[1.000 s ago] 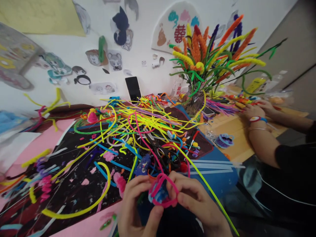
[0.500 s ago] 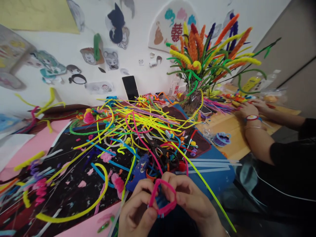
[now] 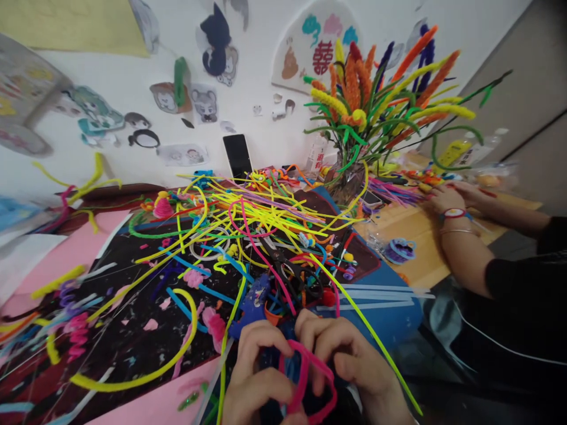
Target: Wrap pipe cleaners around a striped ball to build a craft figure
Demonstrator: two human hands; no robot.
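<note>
Item, in hand: one bright pink pipe cleaner, bent into an angular open loop (image 3: 303,378), held at the near edge of the dark-covered worktop (image 3: 137,295). We clamp its left side between the fingers of our left hand (image 3: 261,378). Our right hand (image 3: 358,366) curls at the opposite side, thumb standing apart; whether its fingers grip, we cannot tell. Holding from two sides presumably lets us keep the bend open without crushing it. A small blue piece (image 3: 290,372) shows inside; whether it is joined, we cannot tell.

Items, beyond the hands: metal scissors with black handles (image 3: 280,262), probably laid there for easy reach. A loose heap of thin, bright yellow pipe cleaners (image 3: 266,215) lies toward the far edge, likely kept together as stock.

Materials: the heap is straight, wiry and criss-crossed. One thick yellow stem, bent to an arc (image 3: 133,386), lies toward the near left corner, plush in texture. Flat, pale blue translucent strips (image 3: 381,289) lie side by side at the right edge. A clear vase (image 3: 349,186) carries a fuzzy, spiky bouquet in orange, yellow, purple and green (image 3: 358,88), apparently upright to spare its stems.
</note>
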